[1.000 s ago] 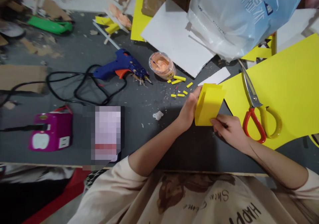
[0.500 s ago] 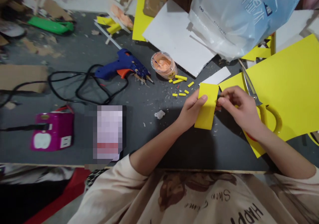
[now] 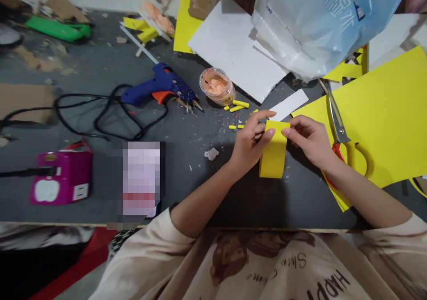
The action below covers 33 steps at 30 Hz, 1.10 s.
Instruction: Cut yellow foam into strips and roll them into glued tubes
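A small yellow foam piece (image 3: 273,155) stands curled on the dark table, and both hands pinch its top edge. My left hand (image 3: 248,142) grips it from the left with thumb and fingers. From the right, my right hand (image 3: 308,139) holds the same top edge. Just behind the hands lie small yellow foam bits (image 3: 238,106). Red-and-yellow-handled scissors (image 3: 343,135) rest on a large yellow sheet (image 3: 383,113) right of my right hand.
A blue glue gun (image 3: 160,86) with a black cord lies centre-left, next to an orange-filled plastic cup (image 3: 216,85). White sheets (image 3: 233,46) and a plastic bag (image 3: 320,19) sit behind. A magenta power block (image 3: 56,180) is at the left.
The yellow piece has been rolled narrower and tighter. My right hand rose from its lower corner to its top edge, and my left hand shifted round the top as well.
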Tool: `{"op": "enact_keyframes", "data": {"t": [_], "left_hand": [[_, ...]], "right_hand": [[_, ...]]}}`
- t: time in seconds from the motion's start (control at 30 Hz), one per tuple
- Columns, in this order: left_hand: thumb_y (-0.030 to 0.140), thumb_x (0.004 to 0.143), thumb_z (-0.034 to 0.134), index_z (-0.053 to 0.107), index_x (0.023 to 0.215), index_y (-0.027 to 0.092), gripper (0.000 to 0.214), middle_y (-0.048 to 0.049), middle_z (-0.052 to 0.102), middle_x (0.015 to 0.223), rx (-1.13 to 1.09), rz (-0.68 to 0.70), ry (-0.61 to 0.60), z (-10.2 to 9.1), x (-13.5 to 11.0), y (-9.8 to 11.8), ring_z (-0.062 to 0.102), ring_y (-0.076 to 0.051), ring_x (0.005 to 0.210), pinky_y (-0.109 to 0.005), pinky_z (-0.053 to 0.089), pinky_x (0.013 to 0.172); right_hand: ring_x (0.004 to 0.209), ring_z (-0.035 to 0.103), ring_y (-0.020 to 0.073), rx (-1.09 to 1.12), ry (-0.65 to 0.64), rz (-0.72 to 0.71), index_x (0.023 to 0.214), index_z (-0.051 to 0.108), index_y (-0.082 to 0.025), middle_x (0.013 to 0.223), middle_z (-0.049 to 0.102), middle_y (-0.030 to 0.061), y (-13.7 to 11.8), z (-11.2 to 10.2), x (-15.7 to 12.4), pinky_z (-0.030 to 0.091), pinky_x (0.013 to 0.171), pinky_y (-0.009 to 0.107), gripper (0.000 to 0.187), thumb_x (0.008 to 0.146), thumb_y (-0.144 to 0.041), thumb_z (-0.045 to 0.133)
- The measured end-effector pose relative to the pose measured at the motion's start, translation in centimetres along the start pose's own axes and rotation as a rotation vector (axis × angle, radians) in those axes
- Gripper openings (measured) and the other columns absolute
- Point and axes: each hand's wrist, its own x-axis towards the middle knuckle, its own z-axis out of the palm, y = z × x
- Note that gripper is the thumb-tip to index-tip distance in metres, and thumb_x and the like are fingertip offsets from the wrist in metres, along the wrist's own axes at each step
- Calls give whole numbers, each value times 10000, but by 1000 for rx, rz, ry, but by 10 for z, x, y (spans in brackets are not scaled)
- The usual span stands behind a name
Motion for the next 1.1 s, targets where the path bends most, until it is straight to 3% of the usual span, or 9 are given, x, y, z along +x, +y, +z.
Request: {"op": "enact_keyframes", "data": {"t": [0.23,0.5,0.87,1.1], "left_hand": [[444,868,575,599,986,209,265,44,489,578,26,31,-37,1,1,0,382,-102,477,-253,279,517],[447,824,627,624,913,205,258,65,366,495,5,-11,-5,1,1,4,300,-103,447,-267,233,497],[440,852,585,606,910,204,244,26,554,601,20,10,-36,1,1,2,451,-115,500,-254,293,522],[450,845,599,623,886,211,243,58,434,501,51,7,-3,1,0,3,329,-99,443,-254,241,492]], "right_hand": [[467,426,65,8,-12,29,699,547,-184,531,461,-75,-2,1,0,332,472,226,309,745,-443,708],[452,435,67,13,-33,45,670,536,-181,510,490,-66,-2,0,0,334,465,227,323,759,-446,699],[433,454,66,32,-39,53,661,552,-181,499,515,-63,-4,0,0,359,451,214,320,766,-447,694],[443,452,71,21,-43,42,674,554,-185,502,505,-63,-4,1,0,364,458,221,343,765,-492,677]]}}
